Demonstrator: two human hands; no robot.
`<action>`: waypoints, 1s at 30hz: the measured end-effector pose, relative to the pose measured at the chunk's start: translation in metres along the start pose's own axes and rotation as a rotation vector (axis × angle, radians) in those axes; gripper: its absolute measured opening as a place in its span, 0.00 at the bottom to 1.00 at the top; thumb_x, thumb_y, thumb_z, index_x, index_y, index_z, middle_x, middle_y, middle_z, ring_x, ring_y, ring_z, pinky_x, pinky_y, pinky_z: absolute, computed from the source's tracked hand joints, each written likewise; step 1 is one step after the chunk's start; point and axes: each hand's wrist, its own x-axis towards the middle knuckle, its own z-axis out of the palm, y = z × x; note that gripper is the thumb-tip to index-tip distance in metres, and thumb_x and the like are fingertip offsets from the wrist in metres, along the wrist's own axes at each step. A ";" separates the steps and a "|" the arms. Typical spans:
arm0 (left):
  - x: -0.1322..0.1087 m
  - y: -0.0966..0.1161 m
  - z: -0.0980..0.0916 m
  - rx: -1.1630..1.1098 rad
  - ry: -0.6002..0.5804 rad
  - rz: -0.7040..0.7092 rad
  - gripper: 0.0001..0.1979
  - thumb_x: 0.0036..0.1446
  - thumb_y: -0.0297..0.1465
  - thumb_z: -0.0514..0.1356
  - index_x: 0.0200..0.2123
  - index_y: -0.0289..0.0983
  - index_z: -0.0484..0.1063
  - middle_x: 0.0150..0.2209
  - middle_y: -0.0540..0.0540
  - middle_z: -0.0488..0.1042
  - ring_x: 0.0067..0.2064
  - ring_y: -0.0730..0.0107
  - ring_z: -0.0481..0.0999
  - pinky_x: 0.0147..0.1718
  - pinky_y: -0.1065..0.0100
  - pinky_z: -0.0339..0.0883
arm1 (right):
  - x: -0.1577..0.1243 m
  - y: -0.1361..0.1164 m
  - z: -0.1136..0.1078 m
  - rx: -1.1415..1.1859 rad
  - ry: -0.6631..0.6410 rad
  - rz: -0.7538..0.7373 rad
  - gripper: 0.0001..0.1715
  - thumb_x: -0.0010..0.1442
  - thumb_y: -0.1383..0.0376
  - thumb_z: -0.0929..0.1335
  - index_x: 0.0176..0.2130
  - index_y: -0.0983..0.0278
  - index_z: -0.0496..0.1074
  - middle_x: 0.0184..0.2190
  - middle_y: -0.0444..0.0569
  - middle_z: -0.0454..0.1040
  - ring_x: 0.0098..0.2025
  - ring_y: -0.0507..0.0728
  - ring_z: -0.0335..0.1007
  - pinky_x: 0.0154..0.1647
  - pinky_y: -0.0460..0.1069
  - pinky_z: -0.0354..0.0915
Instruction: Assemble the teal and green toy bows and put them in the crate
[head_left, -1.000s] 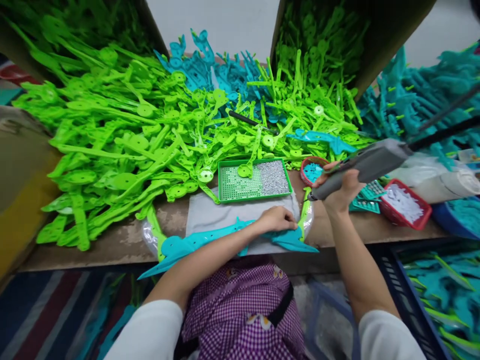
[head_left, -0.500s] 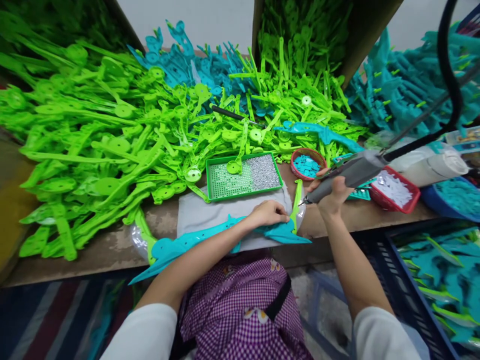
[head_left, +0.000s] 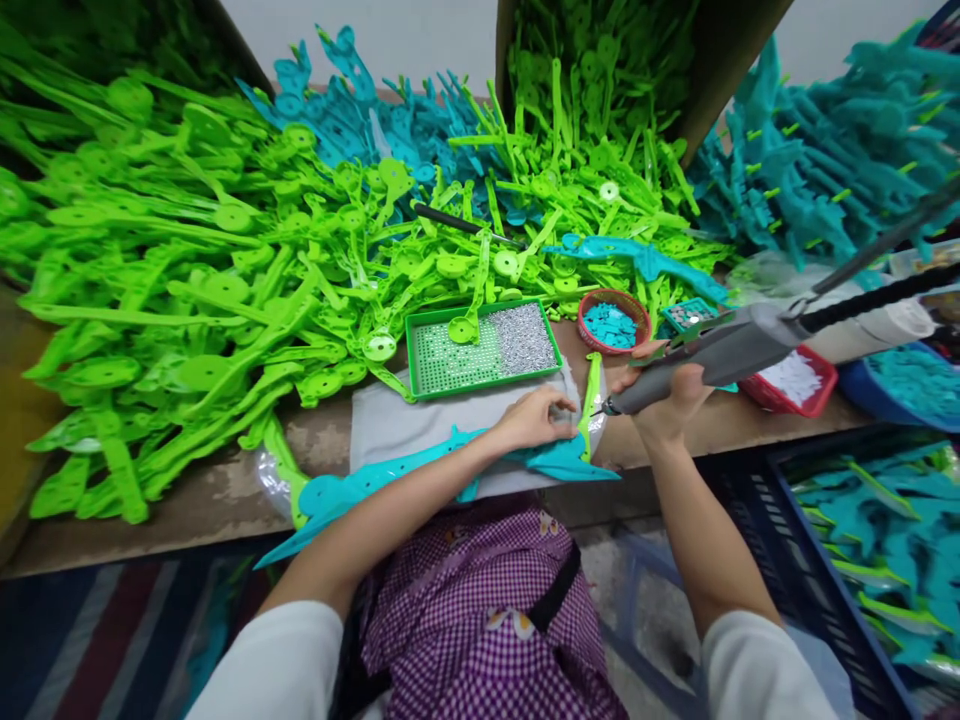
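Note:
A long teal plastic part [head_left: 367, 480] with small holes lies across a grey cloth [head_left: 382, 415] at the bench edge. Bright green pieces with clear, shiny ends stick out at both its ends, the right one a green arm [head_left: 591, 385]. Over the part's right portion is my left hand [head_left: 536, 418], thumb and fingers pinched together; what they hold is too small to make out. My right hand [head_left: 671, 400] grips a grey electric screwdriver [head_left: 720, 350], tilted with its bit pointing left, close to the left fingertips and the green arm.
Behind the cloth stands a green tray [head_left: 487, 345] of small screws, a green piece lying across it. Red baskets [head_left: 613, 322] hold small parts. Large heaps of green pieces [head_left: 187, 260] fill the bench's back. A dark blue crate [head_left: 862, 560] of assembled parts stands at right.
The screwdriver has tilted slightly flatter and its bit has come a little nearer my left fingertips. My left fingers have shifted slightly. The whole view has moved a little.

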 end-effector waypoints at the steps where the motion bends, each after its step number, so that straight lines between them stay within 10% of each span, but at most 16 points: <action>1: 0.000 0.000 0.001 0.000 0.032 0.051 0.23 0.44 0.39 0.69 0.45 0.39 0.75 0.42 0.47 0.72 0.33 0.72 0.71 0.34 0.70 0.65 | -0.002 0.000 0.002 0.000 -0.011 0.006 0.31 0.46 0.36 0.65 0.27 0.60 0.68 0.11 0.38 0.62 0.13 0.53 0.64 0.14 0.47 0.63; 9: 0.003 0.002 0.002 0.094 0.142 0.256 0.05 0.52 0.33 0.67 0.33 0.40 0.79 0.44 0.47 0.73 0.47 0.67 0.72 0.48 0.63 0.59 | -0.008 0.001 0.010 0.014 -0.044 0.041 0.32 0.47 0.35 0.63 0.28 0.60 0.69 0.13 0.41 0.65 0.15 0.53 0.65 0.16 0.48 0.62; 21: -0.005 0.005 0.000 0.256 0.198 0.302 0.06 0.55 0.36 0.64 0.33 0.40 0.78 0.49 0.47 0.73 0.50 0.65 0.71 0.53 0.59 0.49 | -0.015 0.011 0.010 0.004 -0.109 0.079 0.35 0.42 0.33 0.65 0.29 0.60 0.69 0.14 0.39 0.65 0.16 0.53 0.65 0.20 0.49 0.64; 30: 0.004 -0.006 -0.016 -0.126 -0.178 0.067 0.13 0.51 0.36 0.65 0.39 0.34 0.79 0.35 0.45 0.80 0.35 0.70 0.75 0.36 0.71 0.65 | -0.032 -0.015 0.002 0.021 -0.040 0.039 0.33 0.44 0.35 0.65 0.31 0.60 0.71 0.14 0.39 0.64 0.13 0.52 0.61 0.13 0.47 0.59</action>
